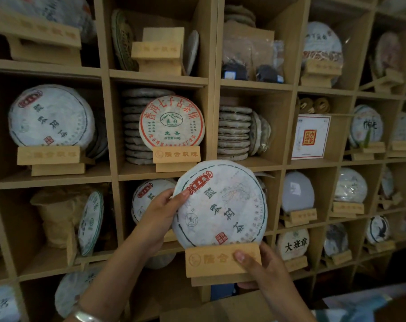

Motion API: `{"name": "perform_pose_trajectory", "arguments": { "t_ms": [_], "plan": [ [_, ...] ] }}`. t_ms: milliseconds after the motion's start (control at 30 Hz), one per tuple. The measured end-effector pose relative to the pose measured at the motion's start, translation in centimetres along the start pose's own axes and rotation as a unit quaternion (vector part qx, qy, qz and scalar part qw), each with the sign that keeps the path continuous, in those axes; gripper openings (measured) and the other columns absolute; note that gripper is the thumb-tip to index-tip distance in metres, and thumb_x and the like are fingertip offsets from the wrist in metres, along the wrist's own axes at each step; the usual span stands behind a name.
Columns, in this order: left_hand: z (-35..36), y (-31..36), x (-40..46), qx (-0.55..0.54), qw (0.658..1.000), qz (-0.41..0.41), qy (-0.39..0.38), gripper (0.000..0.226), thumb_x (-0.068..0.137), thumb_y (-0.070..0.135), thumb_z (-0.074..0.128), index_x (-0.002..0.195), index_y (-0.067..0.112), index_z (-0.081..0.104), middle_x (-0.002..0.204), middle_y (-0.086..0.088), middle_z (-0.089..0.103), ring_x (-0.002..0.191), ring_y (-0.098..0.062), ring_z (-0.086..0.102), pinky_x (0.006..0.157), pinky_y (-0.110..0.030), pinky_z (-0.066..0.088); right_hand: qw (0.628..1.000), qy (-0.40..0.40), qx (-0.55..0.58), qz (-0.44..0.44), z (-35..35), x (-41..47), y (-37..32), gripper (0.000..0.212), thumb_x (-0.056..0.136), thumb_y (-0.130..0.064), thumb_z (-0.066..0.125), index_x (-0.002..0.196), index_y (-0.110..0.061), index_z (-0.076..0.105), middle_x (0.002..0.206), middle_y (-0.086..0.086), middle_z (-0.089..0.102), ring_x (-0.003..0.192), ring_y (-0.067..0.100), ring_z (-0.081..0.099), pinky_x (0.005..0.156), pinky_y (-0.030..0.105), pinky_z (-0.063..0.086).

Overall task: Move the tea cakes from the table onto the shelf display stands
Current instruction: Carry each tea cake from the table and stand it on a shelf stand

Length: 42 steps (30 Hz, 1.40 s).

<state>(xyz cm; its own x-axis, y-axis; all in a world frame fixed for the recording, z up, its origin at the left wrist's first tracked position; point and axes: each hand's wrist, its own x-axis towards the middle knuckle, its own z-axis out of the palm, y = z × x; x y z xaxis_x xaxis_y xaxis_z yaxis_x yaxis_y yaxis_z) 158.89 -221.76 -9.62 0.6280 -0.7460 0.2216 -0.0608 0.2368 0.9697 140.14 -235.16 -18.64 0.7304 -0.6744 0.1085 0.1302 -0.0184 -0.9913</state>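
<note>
Tea cake [220, 203], round, paper-wrapped, stands on edge in wooden display stand [221, 261], printed face toward camera, disc tilted a bit so characters run down toward lower right; no long axis to speak of, flat faces front/back. Held in front of shelf unit [211, 89], over divider betw. two lower compartments, not set on any shelf board. Left hand [161, 219] grips cake's left rim, thumb on front face near red seal, other fingers hidden behind. Right hand [262, 263] holds stand at its right end, thumb pressed on engraved front plate, covering last characters; fingers curled under base, mostly out of sight. Cake's bottom edge sunk in stand slot, not visible. Silver bracelet [85, 316] on left wrist, cut off at bottom edge. Behind cake, another wrapped cake [146, 198] partly hidden. Red-lettered cake [171, 123] on own stand in compartment above, stack of bare cakes [233, 132] to its right. Far-right compartments blurred, labels unreadable.
</note>
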Motion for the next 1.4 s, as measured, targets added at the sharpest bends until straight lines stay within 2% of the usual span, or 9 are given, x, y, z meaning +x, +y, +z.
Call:
{"name": "perform_pose_trajectory", "arguments": {
  "t_ms": [233, 300, 400, 500, 633, 1033, 1133, 1233, 1400],
  "plan": [
    [0.2, -0.2, 0.3, -0.003, 0.998, -0.063, 0.023, 0.046, 0.091, 0.04, 0.062, 0.126, 0.01, 0.055, 0.11, -0.009, 0.074, 0.102, -0.026, 0.071, 0.092, -0.046, 0.056, 1.0, 0.002, -0.012, -0.009, -0.3, -0.3, -0.1, 0.074, 0.044, -0.058, 0.082, 0.109, -0.029, 0.066, 0.094, -0.016, 0.076, 0.085, 0.005, 0.073, 0.058, 0.034, 0.06],
    [0.0, -0.1, 0.5, 0.061, 0.995, -0.074, 0.039, 0.051, 0.087, 0.048, 0.064, 0.125, 0.016, 0.054, 0.115, -0.007, 0.071, 0.104, -0.025, 0.068, 0.09, -0.043, 0.054, 1.0, 0.003, -0.01, -0.01, -0.4, -0.4, 0.0, 0.074, 0.044, -0.057, 0.083, 0.11, -0.028, 0.066, 0.094, -0.016, 0.076, 0.085, 0.005, 0.073, 0.059, 0.035, 0.06],
    [-0.4, 0.6, 1.2, 0.152, 0.984, -0.004, 0.091, 0.053, 0.084, 0.046, 0.069, 0.131, 0.031, 0.049, 0.13, 0.005, 0.054, 0.106, -0.015, 0.06, 0.081, -0.034, 0.052, 1.0, 0.002, 0.0, -0.002, -0.5, -0.3, 0.2, 0.073, 0.043, -0.055, 0.083, 0.108, -0.028, 0.067, 0.092, -0.014, 0.076, 0.084, 0.006, 0.073, 0.058, 0.036, 0.06],
    [-0.4, 1.5, 1.7, 0.054, 0.998, 0.042, 0.002, 0.05, 0.087, 0.024, 0.069, 0.132, 0.038, 0.052, 0.128, 0.007, 0.062, 0.101, -0.017, 0.069, 0.069, -0.027, 0.057, 1.0, -0.006, 0.006, 0.003, -0.4, -0.3, 0.1, 0.072, 0.043, -0.055, 0.085, 0.108, -0.028, 0.067, 0.094, -0.01, 0.077, 0.085, 0.01, 0.074, 0.058, 0.035, 0.06],
    [-0.1, 1.4, 1.8, -0.011, 0.997, 0.032, -0.064, 0.052, 0.078, 0.023, 0.075, 0.128, 0.022, 0.06, 0.114, -0.008, 0.073, 0.102, -0.029, 0.071, 0.077, -0.039, 0.06, 1.0, -0.014, 0.006, 0.001, -0.2, -0.6, 0.0, 0.071, 0.046, -0.056, 0.085, 0.108, -0.027, 0.067, 0.096, -0.011, 0.077, 0.087, 0.01, 0.074, 0.058, 0.033, 0.061],
    [0.1, 0.7, 0.6, 0.004, 0.991, 0.134, -0.012, 0.055, 0.071, 0.023, 0.079, 0.123, 0.019, 0.062, 0.113, -0.008, 0.073, 0.099, -0.027, 0.073, 0.074, -0.041, 0.062, 1.0, -0.009, 0.016, -0.013, 0.3, -0.8, -0.6, 0.048, 0.065, -0.039, 0.088, 0.105, -0.024, 0.068, 0.093, -0.011, 0.077, 0.084, 0.009, 0.074, 0.057, 0.031, 0.06],
    [-0.4, 0.8, 0.6, -0.012, 0.996, 0.072, -0.043, 0.056, 0.072, 0.023, 0.078, 0.126, 0.019, 0.059, 0.114, -0.01, 0.073, 0.099, -0.029, 0.073, 0.073, -0.041, 0.062, 1.0, -0.012, 0.02, -0.013, 0.2, -0.7, -0.3, 0.043, 0.063, -0.041, 0.082, 0.102, -0.027, 0.07, 0.094, -0.008, 0.077, 0.084, 0.011, 0.074, 0.056, 0.031, 0.059],
    [-1.2, 0.9, 0.7, -0.009, 0.997, -0.003, -0.07, 0.062, 0.075, 0.024, 0.076, 0.132, 0.015, 0.053, 0.115, -0.012, 0.072, 0.102, -0.031, 0.071, 0.078, -0.043, 0.061, 1.0, -0.016, 0.02, -0.01, 0.4, -0.7, 0.4, 0.056, 0.05, -0.052, 0.082, 0.099, -0.028, 0.071, 0.095, -0.007, 0.077, 0.084, 0.011, 0.074, 0.054, 0.03, 0.059],
    [-2.6, 1.4, 0.7, 0.163, 0.986, -0.044, 0.013, 0.076, 0.058, 0.053, 0.084, 0.123, 0.026, 0.055, 0.107, 0.0, 0.074, 0.091, -0.021, 0.074, 0.083, -0.043, 0.06, 0.999, -0.027, 0.018, 0.005, 1.5, -0.2, 1.5, 0.062, 0.056, -0.049, 0.087, 0.107, -0.021, 0.067, 0.091, -0.009, 0.077, 0.081, 0.009, 0.074, 0.053, 0.029, 0.058]
  ]
}}
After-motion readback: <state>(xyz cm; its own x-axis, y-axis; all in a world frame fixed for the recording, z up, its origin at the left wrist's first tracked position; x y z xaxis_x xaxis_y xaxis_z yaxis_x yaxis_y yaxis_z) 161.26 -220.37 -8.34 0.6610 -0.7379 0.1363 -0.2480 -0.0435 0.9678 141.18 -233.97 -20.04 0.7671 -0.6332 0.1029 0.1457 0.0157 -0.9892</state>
